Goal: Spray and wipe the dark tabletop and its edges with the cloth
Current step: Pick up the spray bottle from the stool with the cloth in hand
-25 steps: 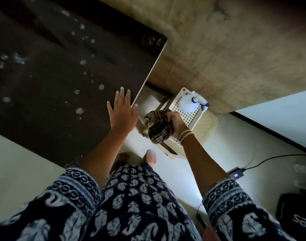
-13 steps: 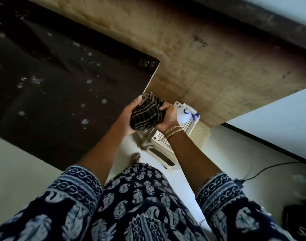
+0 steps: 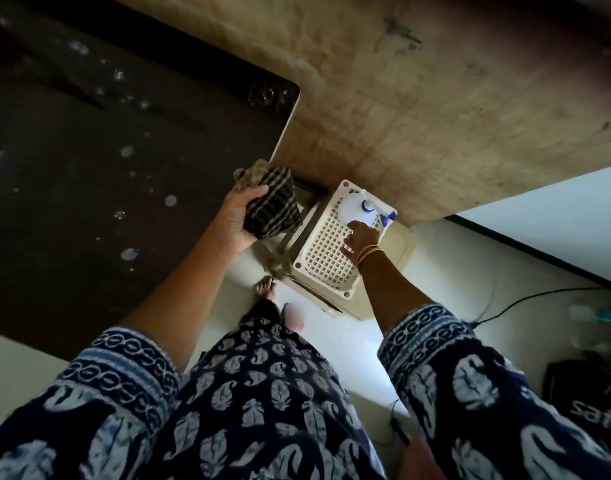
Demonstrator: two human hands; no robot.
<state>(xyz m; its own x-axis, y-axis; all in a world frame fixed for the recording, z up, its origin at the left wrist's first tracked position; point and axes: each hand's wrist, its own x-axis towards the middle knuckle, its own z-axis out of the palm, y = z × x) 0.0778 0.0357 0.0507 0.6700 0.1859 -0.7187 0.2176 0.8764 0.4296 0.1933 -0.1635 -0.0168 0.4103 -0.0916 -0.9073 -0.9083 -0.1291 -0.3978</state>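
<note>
The dark tabletop (image 3: 89, 188) fills the left of the head view, dotted with pale spray droplets. Just off its right edge, my left hand (image 3: 240, 220) grips a bunched dark striped cloth (image 3: 271, 206). A white spray bottle with a blue nozzle (image 3: 361, 209) stands on a cream perforated stool (image 3: 326, 261) to the right of the table. My right hand (image 3: 357, 239) reaches down to the bottle, its fingertips at the bottle's body, holding nothing.
A worn beige wall (image 3: 435, 98) runs behind the table and stool. A black cable and adapter (image 3: 522, 299) lie on the pale floor at right, near a dark bag (image 3: 591, 403). My feet stand between table and stool.
The cloth passed from my right hand to my left hand. My left hand left the tabletop's edge, and my right hand moved right to the spray bottle.
</note>
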